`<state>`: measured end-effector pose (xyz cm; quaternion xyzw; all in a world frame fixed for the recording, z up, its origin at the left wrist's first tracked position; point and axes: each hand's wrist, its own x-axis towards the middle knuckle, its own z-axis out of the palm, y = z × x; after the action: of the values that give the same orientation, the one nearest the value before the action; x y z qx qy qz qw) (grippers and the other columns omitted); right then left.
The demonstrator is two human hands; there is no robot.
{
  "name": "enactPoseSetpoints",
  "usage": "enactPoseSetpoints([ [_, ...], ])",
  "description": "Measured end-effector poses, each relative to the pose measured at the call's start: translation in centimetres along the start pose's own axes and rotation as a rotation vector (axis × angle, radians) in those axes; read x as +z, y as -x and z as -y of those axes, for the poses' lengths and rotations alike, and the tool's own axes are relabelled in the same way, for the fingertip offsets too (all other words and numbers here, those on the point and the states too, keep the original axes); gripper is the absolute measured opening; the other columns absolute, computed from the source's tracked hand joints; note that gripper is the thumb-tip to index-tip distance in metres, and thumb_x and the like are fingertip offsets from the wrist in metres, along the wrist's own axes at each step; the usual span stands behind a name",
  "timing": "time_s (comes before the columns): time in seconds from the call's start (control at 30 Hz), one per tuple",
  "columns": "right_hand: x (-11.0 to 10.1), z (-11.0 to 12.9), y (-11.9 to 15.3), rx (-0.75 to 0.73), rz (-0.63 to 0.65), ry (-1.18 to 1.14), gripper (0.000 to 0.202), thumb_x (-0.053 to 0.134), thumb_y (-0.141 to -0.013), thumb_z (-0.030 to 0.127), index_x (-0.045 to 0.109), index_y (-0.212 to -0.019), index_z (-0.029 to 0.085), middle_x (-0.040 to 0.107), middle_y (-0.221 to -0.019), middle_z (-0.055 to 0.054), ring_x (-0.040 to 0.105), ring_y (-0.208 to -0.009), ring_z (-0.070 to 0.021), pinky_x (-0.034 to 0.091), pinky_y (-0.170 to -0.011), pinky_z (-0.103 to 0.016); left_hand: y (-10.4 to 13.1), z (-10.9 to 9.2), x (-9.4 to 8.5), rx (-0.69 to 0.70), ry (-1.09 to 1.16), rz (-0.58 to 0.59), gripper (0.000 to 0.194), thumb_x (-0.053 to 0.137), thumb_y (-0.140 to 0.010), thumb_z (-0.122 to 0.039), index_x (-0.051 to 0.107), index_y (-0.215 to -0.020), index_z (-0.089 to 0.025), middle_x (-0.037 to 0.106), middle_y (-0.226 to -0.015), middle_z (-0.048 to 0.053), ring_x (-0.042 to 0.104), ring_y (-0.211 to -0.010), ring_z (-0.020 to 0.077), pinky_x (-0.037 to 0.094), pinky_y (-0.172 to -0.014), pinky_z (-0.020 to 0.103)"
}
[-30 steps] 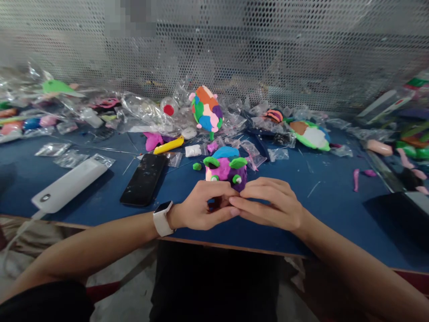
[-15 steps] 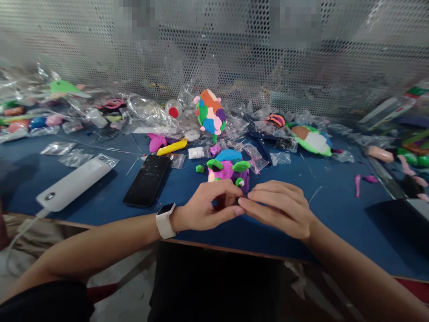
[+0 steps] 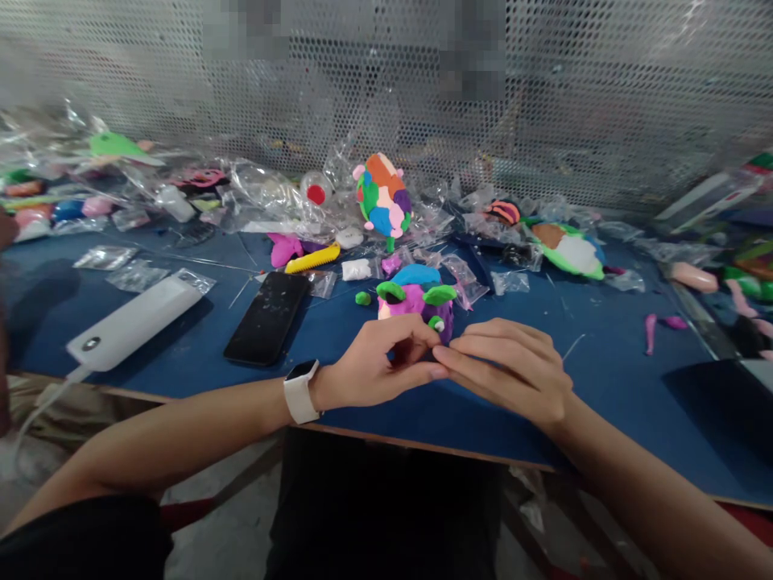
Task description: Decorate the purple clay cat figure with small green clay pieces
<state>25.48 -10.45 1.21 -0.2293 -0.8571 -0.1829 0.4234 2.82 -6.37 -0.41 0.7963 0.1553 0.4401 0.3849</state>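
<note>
My left hand [image 3: 386,362], with a pale watch on its wrist, curls its fingers toward the thumb in a pinch. The fingertips of my right hand [image 3: 510,366] are pressed together and meet the left fingertips; whatever lies between them is too small or hidden to make out. Right behind the hands sits a clay figure [image 3: 406,300] in pink and purple with a blue top and green ears, its lower part partly covered by my left hand. A small green clay lump [image 3: 363,298] lies to the left of the figure.
A black phone [image 3: 266,318] and a white power bank [image 3: 136,321] with a cable lie at left. A yellow cutter [image 3: 312,258], a multicoloured clay piece [image 3: 382,197] and a green-edged one [image 3: 568,251] are farther back, among plastic bags. A person's hand shows at the far left edge.
The view has shifted slightly. Both my hands remain together at the fingertips, with small finger movements. Part of another person's hand has appeared at the left edge.
</note>
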Motion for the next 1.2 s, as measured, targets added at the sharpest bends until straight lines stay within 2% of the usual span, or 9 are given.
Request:
enactPoseSetpoints([
  [0.17,0.4,0.1,0.4,0.043,-0.087,-0.01,0.029,0.085,-0.088,0.015,0.079,-0.116,0.023,0.08,-0.096,0.0,0.076,-0.081,-0.0153,0.067,-0.071,-0.029,-0.3,-0.3,-0.4,0.067,-0.04,0.028,0.015,0.071,-0.101,-0.03,0.074,-0.101,-0.015,0.076,-0.083,0.001,0.06,-0.062,0.0054,0.049,-0.06,0.016],
  [0.37,-0.1,-0.1,0.5,0.013,-0.015,-0.034,0.032,0.081,-0.089,0.011,0.079,-0.118,0.024,0.081,-0.102,-0.001,0.077,-0.087,-0.0172,0.068,-0.071,-0.031,-0.2,-0.1,-0.3,0.002,-0.032,0.001,0.026,0.083,-0.092,-0.037,0.073,-0.097,-0.014,0.068,-0.069,-0.002,0.054,-0.056,0.0044,0.046,-0.053,0.014],
  [0.47,0.0,-0.2,0.5,-0.012,-0.026,-0.036,0.032,0.084,-0.086,0.01,0.08,-0.116,0.021,0.08,-0.101,-0.002,0.076,-0.087,-0.0168,0.067,-0.072,-0.03,-0.2,0.0,-0.3,0.049,-0.049,0.017,0.023,0.079,-0.095,-0.036,0.073,-0.094,-0.014,0.07,-0.073,0.0,0.056,-0.059,0.005,0.049,-0.057,0.015],
  [0.57,0.4,-0.4,0.7,0.023,-0.101,-0.027,0.031,0.088,-0.084,0.014,0.08,-0.114,0.02,0.08,-0.097,-0.001,0.076,-0.084,-0.016,0.067,-0.071,-0.029,0.1,0.0,-0.3,0.037,0.062,0.046,0.027,0.073,-0.099,-0.034,0.072,-0.117,-0.014,0.074,-0.084,0.003,0.063,-0.064,0.007,0.053,-0.057,0.016],
  [0.67,0.7,-0.5,0.9,0.072,-0.108,-0.039,0.036,0.092,-0.081,0.02,0.08,-0.115,0.024,0.08,-0.095,-0.001,0.076,-0.083,-0.0175,0.068,-0.07,-0.031,0.7,0.3,-0.3,-0.024,0.203,0.083,0.062,0.071,-0.099,-0.045,0.053,-0.153,-0.021,0.077,-0.116,0.012,0.073,-0.07,0.0117,0.054,-0.052,0.018],
  [0.77,0.9,-0.7,0.7,0.078,-0.083,-0.009,0.035,0.093,-0.08,0.02,0.079,-0.112,0.022,0.079,-0.094,-0.003,0.076,-0.082,-0.0183,0.068,-0.071,-0.032,1.2,0.6,-0.2,-0.026,0.262,0.112,0.07,0.071,-0.098,-0.049,0.043,-0.16,-0.029,0.057,-0.157,0.02,0.078,-0.072,0.0137,0.057,-0.051,0.019],
  [0.87,1.2,-0.8,0.7,0.066,-0.09,0.033,0.032,0.091,-0.081,0.018,0.079,-0.11,0.022,0.079,-0.093,-0.003,0.075,-0.08,-0.0182,0.067,-0.069,-0.032,1.4,0.6,-0.1,-0.041,0.311,0.112,0.069,0.07,-0.1,-0.045,0.042,-0.161,-0.032,0.033,-0.175,0.021,0.078,-0.071,0.0111,0.063,-0.055,0.021],
  [0.97,1.2,-0.8,0.9,0.06,-0.1,0.037,0.038,0.092,-0.081,0.018,0.08,-0.116,0.026,0.08,-0.093,-0.002,0.076,-0.081,-0.0189,0.067,-0.068,-0.032,1.2,0.5,0.0,-0.069,0.344,0.113,0.071,0.071,-0.101,-0.038,0.038,-0.163,-0.033,0.037,-0.172,0.022,0.077,-0.067,0.0089,0.066,-0.058,0.022],
  [1.2,0.8,-0.9,0.8,0.053,-0.125,0.062,0.049,0.09,-0.08,0.012,0.08,-0.124,0.031,0.081,-0.09,0.001,0.076,-0.078,-0.0184,0.064,-0.064,-0.031,0.7,0.2,0.2,-0.077,0.152,-0.031,0.064,0.088,-0.088,-0.03,0.058,-0.146,-0.029,0.068,-0.144,0.013,0.074,-0.062,0.0074,0.064,-0.053,0.018],
])
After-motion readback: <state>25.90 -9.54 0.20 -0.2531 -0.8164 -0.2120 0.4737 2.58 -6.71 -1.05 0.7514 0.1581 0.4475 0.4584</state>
